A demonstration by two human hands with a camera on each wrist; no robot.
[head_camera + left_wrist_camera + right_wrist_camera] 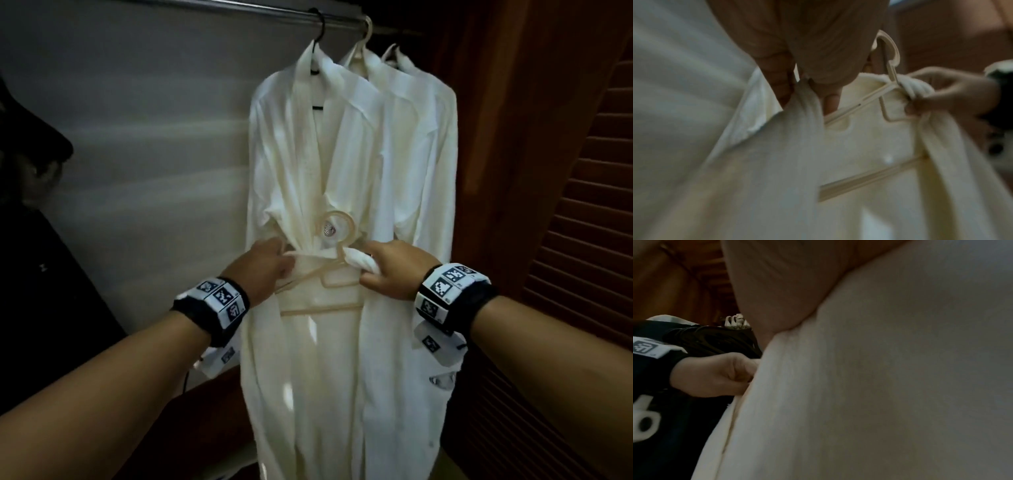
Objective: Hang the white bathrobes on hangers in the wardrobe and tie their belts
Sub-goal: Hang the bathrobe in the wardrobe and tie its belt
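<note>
Item: belt [320,255] of the near bathrobe [308,359] on the rail. My left hand [265,265] pinched one end, my right hand [388,272] gripped the other. Advice: keep the loose hanger [329,270] clear, pull evenly.

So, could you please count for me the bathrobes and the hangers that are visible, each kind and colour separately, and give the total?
White bathrobes on the rail: 3, front, middle, back
Black hangers: 1, carrying the front robe
Cream hangers: 2, one on the rail, one loose at the front robe's waist between the hands
The back robe's hanger is hidden.
Total: 6
</note>
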